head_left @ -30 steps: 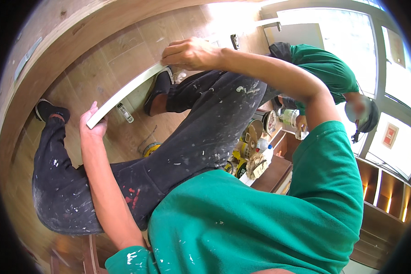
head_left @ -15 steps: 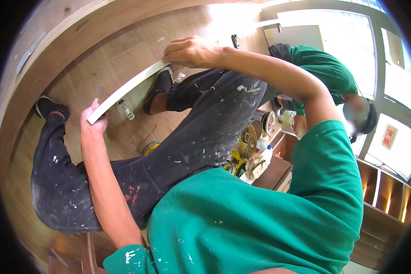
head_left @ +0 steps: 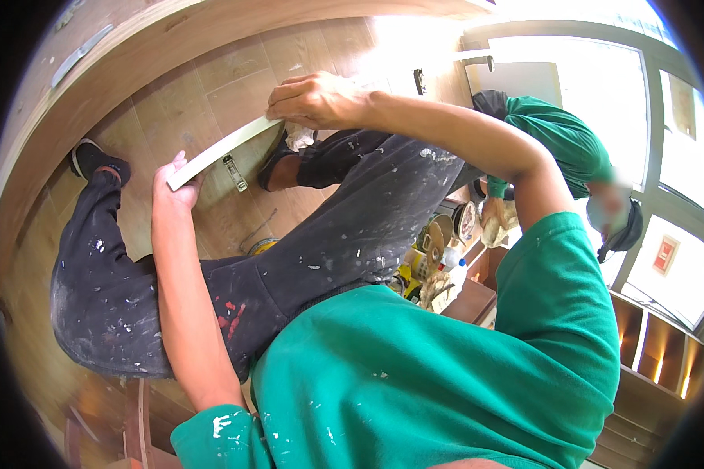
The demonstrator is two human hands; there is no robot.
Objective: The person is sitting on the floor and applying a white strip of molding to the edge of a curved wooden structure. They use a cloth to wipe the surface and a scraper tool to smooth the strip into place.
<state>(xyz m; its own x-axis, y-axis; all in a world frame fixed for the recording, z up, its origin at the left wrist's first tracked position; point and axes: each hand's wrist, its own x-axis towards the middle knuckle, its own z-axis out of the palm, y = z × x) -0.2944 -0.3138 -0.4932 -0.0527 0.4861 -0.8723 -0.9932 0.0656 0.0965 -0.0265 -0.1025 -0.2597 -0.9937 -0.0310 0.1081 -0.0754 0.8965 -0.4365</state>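
A narrow white strip (head_left: 225, 148) slants between my two hands, above the wooden floor. My left hand (head_left: 178, 186) supports its lower left end, with the thumb up beside it and the fingers curled underneath. At the upper right end my right hand (head_left: 314, 100) closes over the strip from above and hides that tip. Below the right hand hangs a crumpled whitish cloth (head_left: 299, 137); it appears to be gripped along with the strip, though the fingers cover the join. A small metal hinge-like fitting (head_left: 235, 173) lies on the floor just beyond the strip.
A long wooden panel edge (head_left: 137, 66) curves along the far left. A second metal fitting (head_left: 419, 81) lies farther right. Beside my leg are sanding discs (head_left: 435, 236), a bottle (head_left: 455, 264) and yellow containers. A co-worker in green (head_left: 559, 141) bends at the right, holding a cloth (head_left: 499, 225).
My right hand has come closer to my left along the strip, so less of it shows. The whole view has shifted slightly. The co-worker's cloth is now plainer to see.
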